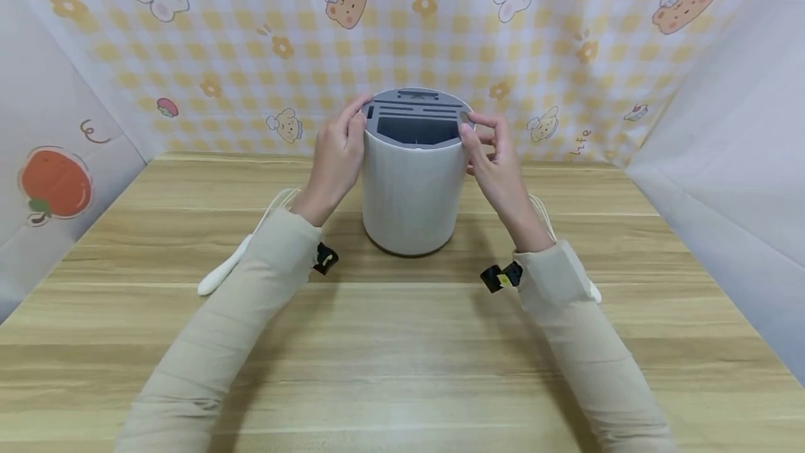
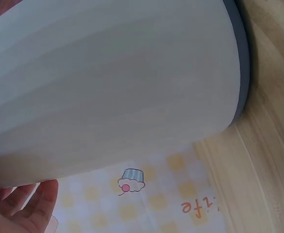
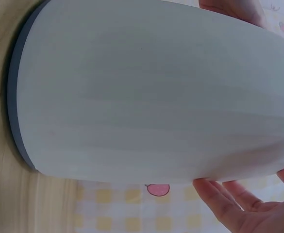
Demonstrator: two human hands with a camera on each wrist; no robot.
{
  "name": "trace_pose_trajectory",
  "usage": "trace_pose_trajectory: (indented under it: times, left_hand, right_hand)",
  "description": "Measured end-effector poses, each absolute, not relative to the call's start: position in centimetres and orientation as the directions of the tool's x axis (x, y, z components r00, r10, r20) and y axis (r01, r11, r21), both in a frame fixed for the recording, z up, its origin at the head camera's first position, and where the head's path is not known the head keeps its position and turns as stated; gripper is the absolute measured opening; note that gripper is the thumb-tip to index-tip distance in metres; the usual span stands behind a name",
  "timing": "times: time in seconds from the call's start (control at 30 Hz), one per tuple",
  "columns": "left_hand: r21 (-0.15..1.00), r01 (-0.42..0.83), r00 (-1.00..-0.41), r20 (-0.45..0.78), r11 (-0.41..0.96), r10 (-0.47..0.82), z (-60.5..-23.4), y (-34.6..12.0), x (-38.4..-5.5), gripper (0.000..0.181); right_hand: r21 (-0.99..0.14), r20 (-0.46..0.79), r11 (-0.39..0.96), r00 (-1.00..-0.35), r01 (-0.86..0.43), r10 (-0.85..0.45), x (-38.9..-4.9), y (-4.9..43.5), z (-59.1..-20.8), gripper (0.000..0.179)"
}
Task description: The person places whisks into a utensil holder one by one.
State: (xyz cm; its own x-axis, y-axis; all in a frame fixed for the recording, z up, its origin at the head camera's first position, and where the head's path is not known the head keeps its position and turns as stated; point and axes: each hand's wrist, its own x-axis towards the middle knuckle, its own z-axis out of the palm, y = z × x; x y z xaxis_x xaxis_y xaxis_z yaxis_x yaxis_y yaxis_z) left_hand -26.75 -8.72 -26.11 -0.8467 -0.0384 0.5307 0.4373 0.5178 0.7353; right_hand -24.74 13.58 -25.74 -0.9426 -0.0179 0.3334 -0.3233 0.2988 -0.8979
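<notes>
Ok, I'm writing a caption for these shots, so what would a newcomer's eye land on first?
Probably the white container, upright on the wooden table, its slotted grey top flanked by the left hand and right hand. Next, the yellow-checked cloth behind it, printed with cartoon animals, and the big red fruit print at the head view's left edge.

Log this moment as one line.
White cylindrical holder with grey slotted top: upright on pale wood-grain table | left hand: holds its upper left side | right hand: holds its upper right side
</notes>
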Motion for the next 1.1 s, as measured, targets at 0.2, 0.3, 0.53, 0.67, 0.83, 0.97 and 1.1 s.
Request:
trace_pose_trajectory:
  times: [0.2,0.3,0.53,0.67,0.83,0.97,1.1]
  left_hand:
    - [0.722,0.443,-0.837,0.545,0.531,-0.043,-26.2,-8.7,-26.0,0.042]
    - [0.719,0.45,-0.832,0.553,0.53,-0.044,-26.2,-8.7,-25.7,0.042]
    - [0.711,0.452,-0.826,0.562,0.539,-0.049,-26.2,-8.7,-24.9,0.041]
    - [0.713,0.453,-0.827,0.56,0.535,-0.047,-26.2,-8.6,-24.4,0.041]
    - [0.718,0.454,-0.826,0.561,0.527,-0.053,-26.2,-8.6,-24.1,0.041]
    - [0.712,0.461,-0.82,0.57,0.529,-0.052,-26.3,-8.5,-23.7,0.042]
    - [0.703,0.474,-0.813,0.581,0.531,-0.043,-26.4,-8.4,-23.4,0.042]
  right_hand:
    - [-0.892,0.33,0.321,-0.944,-0.319,-0.023,-23.8,13.6,-25.7,0.047]
    - [-0.891,0.328,0.325,-0.944,-0.318,-0.024,-23.4,13.7,-25.6,0.047]
    - [-0.88,0.344,0.341,-0.939,-0.332,-0.027,-22.6,13.6,-25.7,0.045]
    - [-0.876,0.338,0.361,-0.941,-0.319,-0.013,-22.1,13.6,-25.8,0.044]
    - [-0.864,0.347,0.382,-0.938,-0.329,-0.024,-21.6,13.6,-25.7,0.046]
    - [-0.856,0.355,0.388,-0.934,-0.342,-0.04,-21.2,13.8,-25.6,0.047]
    - [-0.847,0.356,0.405,-0.933,-0.343,-0.046,-20.7,14.0,-25.5,0.047]
